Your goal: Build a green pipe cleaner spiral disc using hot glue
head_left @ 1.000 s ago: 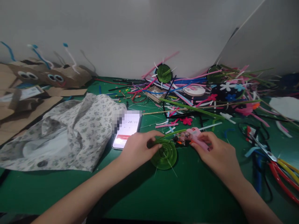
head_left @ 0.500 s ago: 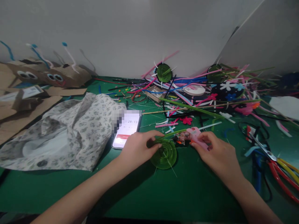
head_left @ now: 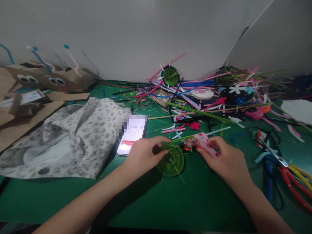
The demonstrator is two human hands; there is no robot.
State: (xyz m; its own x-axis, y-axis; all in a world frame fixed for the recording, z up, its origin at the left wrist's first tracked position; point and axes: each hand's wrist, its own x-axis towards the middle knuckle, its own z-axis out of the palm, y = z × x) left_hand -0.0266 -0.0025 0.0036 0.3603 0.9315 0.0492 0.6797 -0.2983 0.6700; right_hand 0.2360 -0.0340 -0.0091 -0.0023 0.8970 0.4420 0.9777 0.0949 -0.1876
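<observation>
A round spiral coil of green strip [head_left: 177,166] lies on the table, with thin pale threads crossing it. My left hand [head_left: 146,155] is closed, thumb and fingers pinching the coil's upper left edge. A loose green strip [head_left: 181,139] runs from those fingers to the right. My right hand [head_left: 225,159] grips a small flat pink object [head_left: 203,141] between thumb and fingers; its kind I cannot make out. Against its left end sits a small patterned dark-and-pink piece [head_left: 190,143], close to the green strip. A pale thin stick [head_left: 218,131] lies just behind.
A phone [head_left: 133,133] and a floral cloth [head_left: 95,130] lie left of my hands. Red-handled scissors [head_left: 284,162] lie at right. Pipe cleaners, green stems and felt flowers [head_left: 193,125] pile up behind. Cardboard figures [head_left: 65,79] stand at the back left, against the grey wall.
The pink object and my right hand have shifted very slightly left. My left hand keeps its pinch on the green coil, nearly still.
</observation>
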